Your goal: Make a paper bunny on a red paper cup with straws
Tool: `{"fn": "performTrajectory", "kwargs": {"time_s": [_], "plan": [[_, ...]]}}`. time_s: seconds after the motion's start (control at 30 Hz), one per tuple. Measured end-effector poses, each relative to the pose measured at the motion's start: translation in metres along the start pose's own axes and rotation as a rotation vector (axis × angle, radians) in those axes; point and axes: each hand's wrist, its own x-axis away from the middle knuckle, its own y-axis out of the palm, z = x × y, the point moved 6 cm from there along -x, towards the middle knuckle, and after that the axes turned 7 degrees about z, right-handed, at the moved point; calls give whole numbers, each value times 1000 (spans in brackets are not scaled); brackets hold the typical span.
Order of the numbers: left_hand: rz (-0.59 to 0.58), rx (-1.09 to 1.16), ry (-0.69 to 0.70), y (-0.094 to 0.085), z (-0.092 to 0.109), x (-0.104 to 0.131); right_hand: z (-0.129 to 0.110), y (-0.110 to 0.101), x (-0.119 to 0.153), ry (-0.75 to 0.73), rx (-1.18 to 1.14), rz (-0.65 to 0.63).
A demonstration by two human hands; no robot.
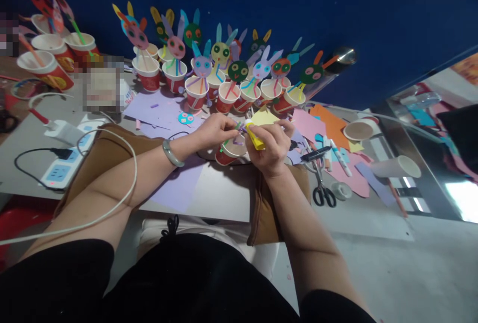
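My right hand [271, 149] is wrapped round a yellow tube with a white tip [255, 136], which looks like a glue stick. Its tip points up and left, close to my left fingertips. My left hand [216, 133] is closed in a pinch on a small purple and green paper strip [238, 128]. Below the two hands stands a red and white paper cup [228, 154] with narrow coloured strips inside. My right hand hides part of its rim. A blue paper disc with a face [185, 118] lies on purple paper, left of my left hand.
Several cups carrying paper rabbit heads [202, 66] stand along the blue wall. On the right lie scissors [321, 188], clear tape [341, 190], markers [339, 158] and coloured paper [328, 124]. A power strip [67, 163] sits left, its white cable crossing over my left arm.
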Motion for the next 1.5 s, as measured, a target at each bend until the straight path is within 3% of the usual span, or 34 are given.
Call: {"fn": "performTrajectory", "kwargs": {"time_s": [0.2,0.3,0.53,0.63,0.77,0.97,1.07,1.2,1.4,1.5], "plan": [[-7,-17,-34,3,-5,0,-16,5,0,-146,-24,-74],[-6,-21,-18,3,-4,0,-13,6,0,-100,37,-63],[-6,-2,-9,0,3,2,-5,-9,-3,-63,-45,136],[-17,-26,-28,0,1,1,-12,-4,-3,-111,-123,59],[-7,-18,-27,1,-1,0,-10,5,-1,-50,-89,-64],[-21,14,-3,2,0,1,4,-3,0,53,35,39],[-24,23,-9,1,0,1,-1,-5,-1,-5,-57,65],[-35,22,-12,2,-2,0,-11,-1,-2,-101,-123,2],[-39,51,-11,3,-3,0,2,-3,-2,43,49,33],[-49,57,-17,3,-2,0,-1,-8,-3,8,2,101]]}}
